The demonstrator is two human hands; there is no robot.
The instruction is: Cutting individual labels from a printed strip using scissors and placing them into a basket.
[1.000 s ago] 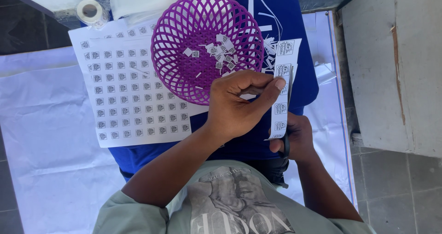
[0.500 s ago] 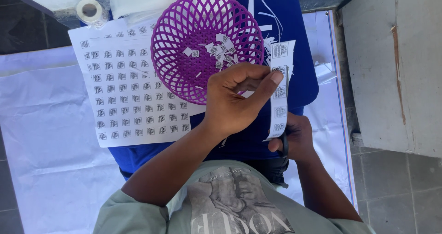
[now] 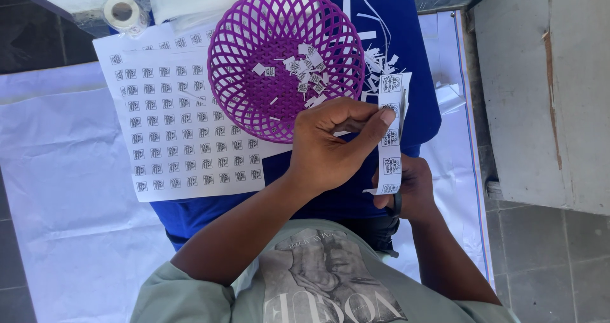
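we hold the narrow white paper strip of printed labels [image 3: 391, 135] upright at about 3 o'clock from the round purple plastic lattice basket [image 3: 229, 75], just beside its rim. our left hand [image 3: 337, 145] has its grip pressed together on the strip near its upper half, thumb and forefinger pinching the paper. our right hand [image 3: 413, 189] sits below, at 5 o'clock from the basket, closed around dark-handled scissors [image 3: 397, 202], whose blades we cannot make out.

to cut well, we judge it best to keep the strip taut between both hands and cut squarely in the gaps between labels, close over the basket.

the basket holds a loose heap of small white cut labels [image 3: 302, 72] in its 2 o'clock part. more paper scraps [image 3: 381, 62] lie outside it on the blue cloth [image 3: 419, 107]. a white sheet of uncut labels [image 3: 165, 126] lies at 9 o'clock, tucked under the basket.
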